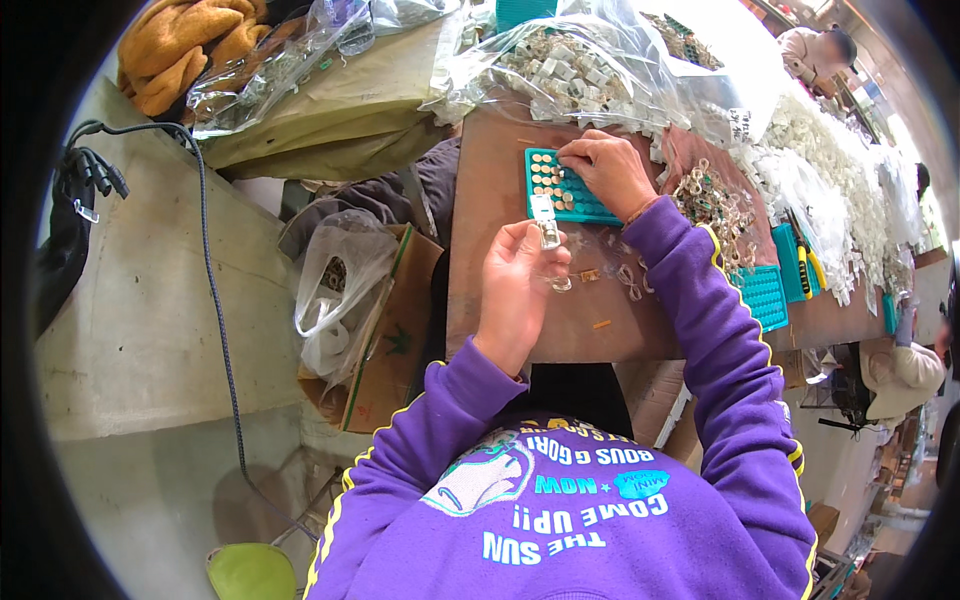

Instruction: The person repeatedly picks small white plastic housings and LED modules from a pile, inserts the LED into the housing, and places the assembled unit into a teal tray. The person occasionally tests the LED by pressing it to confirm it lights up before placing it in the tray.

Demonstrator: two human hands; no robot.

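Clear plastic clip pinched upright in the left hand, thumb and fingers closed round it, held just above the brown surface, near the near edge of the teal tray. Right hand resting on that tray's far right part, fingertips pressed together on a small part among the rows of round tan pieces; too small to tell exactly what is pinched. Both arms in purple sleeves with yellow piping.

Just right of the left hand, a few loose clear clips lying on the surface, with a small orange bit nearer. Further right, a heap of metal-and-clear rings, then a second teal tray at the right near edge, with yellow-handled pliers just beyond it. White parts piled along the far right. At the far end, big clear bags full of small pale parts.

Left of the surface, a cardboard box holding a crumpled clear bag. Black cable running down the grey ledge at left. Orange cloth at far left. Lime seat at the near left. Other people at the right edge and far right corner.
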